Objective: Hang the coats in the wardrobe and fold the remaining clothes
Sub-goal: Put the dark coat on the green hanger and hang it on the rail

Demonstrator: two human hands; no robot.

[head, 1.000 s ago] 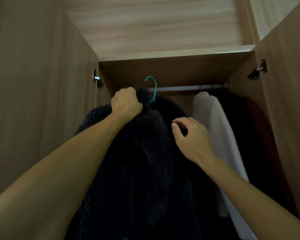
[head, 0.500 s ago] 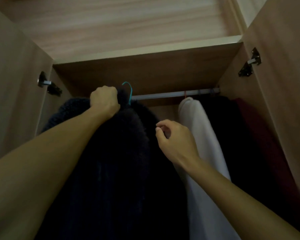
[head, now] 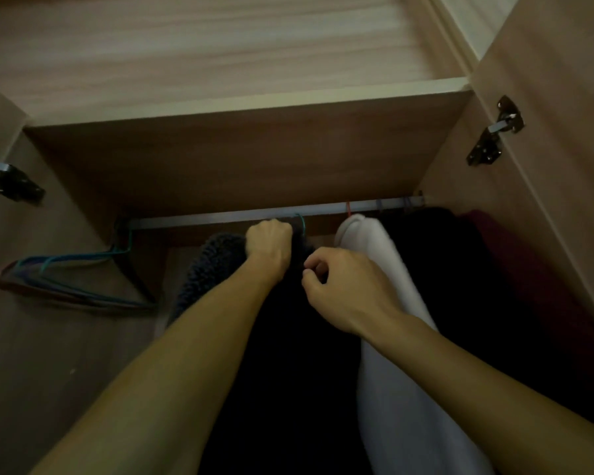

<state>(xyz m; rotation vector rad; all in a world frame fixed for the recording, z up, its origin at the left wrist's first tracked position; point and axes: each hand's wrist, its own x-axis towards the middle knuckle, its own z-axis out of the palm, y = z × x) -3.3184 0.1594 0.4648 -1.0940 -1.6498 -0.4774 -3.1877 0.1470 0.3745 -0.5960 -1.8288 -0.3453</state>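
A dark fuzzy coat hangs from a teal hanger whose hook reaches the metal rail inside the wardrobe. My left hand grips the coat's collar at the top, just under the rail. To its right, my right hand is in front of the coat with its fingers curled; whether it pinches the fabric I cannot tell. Most of the coat's lower part is lost in shadow between my arms.
A white garment, a black one and a dark red one hang at the right of the rail. Several empty hangers hang at the left end. Both wardrobe doors stand open, with hinges showing.
The coat and both hands have moved deeper into the wardrobe, and the teal hook now reaches the rail. The view has tilted, bringing the empty hangers at the left into sight.
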